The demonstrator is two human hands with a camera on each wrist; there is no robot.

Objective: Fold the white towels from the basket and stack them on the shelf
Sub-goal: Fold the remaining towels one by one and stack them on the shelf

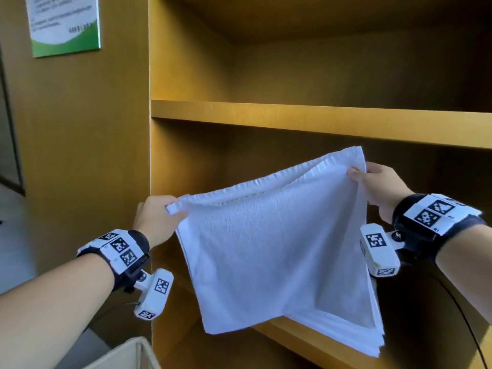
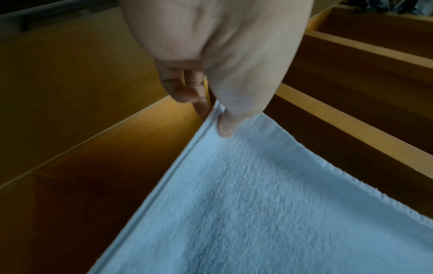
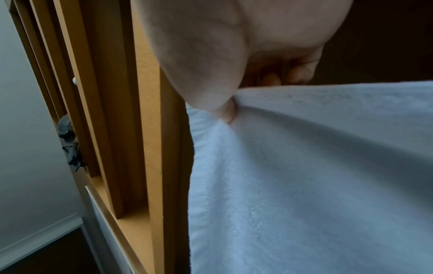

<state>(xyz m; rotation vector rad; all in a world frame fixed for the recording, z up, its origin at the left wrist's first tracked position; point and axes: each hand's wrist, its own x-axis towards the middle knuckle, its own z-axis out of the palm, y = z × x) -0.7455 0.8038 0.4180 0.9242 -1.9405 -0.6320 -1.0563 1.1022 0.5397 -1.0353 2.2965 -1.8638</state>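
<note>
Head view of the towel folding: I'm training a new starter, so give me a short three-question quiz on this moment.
1. True or false: the left hand and the right hand each pinch an upper corner of the white towel.
2. Which of the towel's held corners is higher in the head view: A) the left hand's, B) the right hand's, C) both level?
3. Fill in: the towel hangs in front of the wooden ___.

Key
1. True; the wrist views show each thumb pressed on the cloth.
2. B.
3. Shelf.
</note>
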